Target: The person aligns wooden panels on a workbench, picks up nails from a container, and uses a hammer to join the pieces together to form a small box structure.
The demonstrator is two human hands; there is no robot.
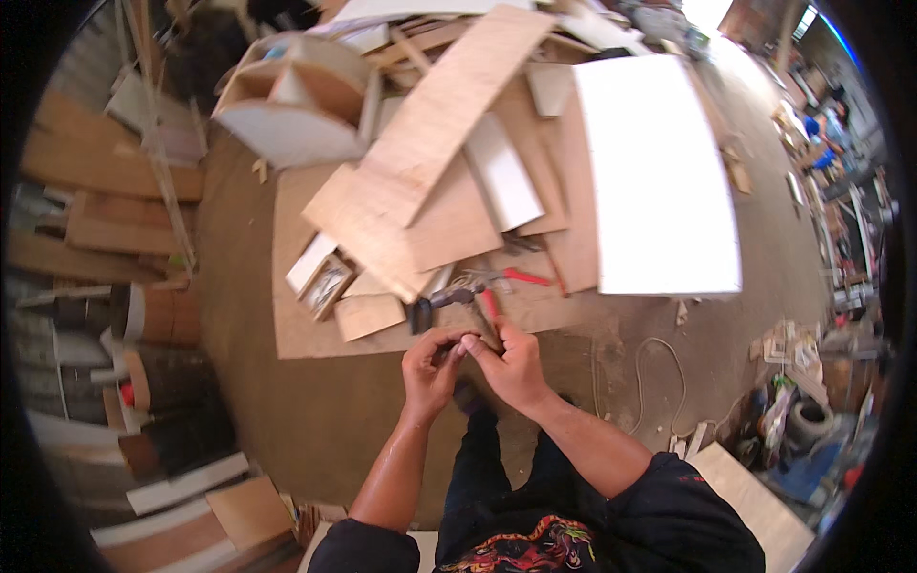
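My right hand (511, 363) grips a hammer (478, 315) by its handle, the head pointing away from me over the worktable's near edge. My left hand (430, 368) is closed in a pinch against the right one's fingertips; what it holds, if anything, is too small to make out. Just beyond lie a red-handled tool (527, 278), other dark tools and a wooden box (325, 286) of small items. Plywood offcuts and long boards (449, 105) are piled on the large panel (296, 339) of the worktable, with a big white board (659, 181) at the right.
A curved wooden unit (287, 105) stands at the back left. Stacked boards (124, 220) line the left side. A loose cord (669, 382) lies on the floor at right, near clutter and a tyre (810, 420). A person in blue (826, 134) is far off at the right.
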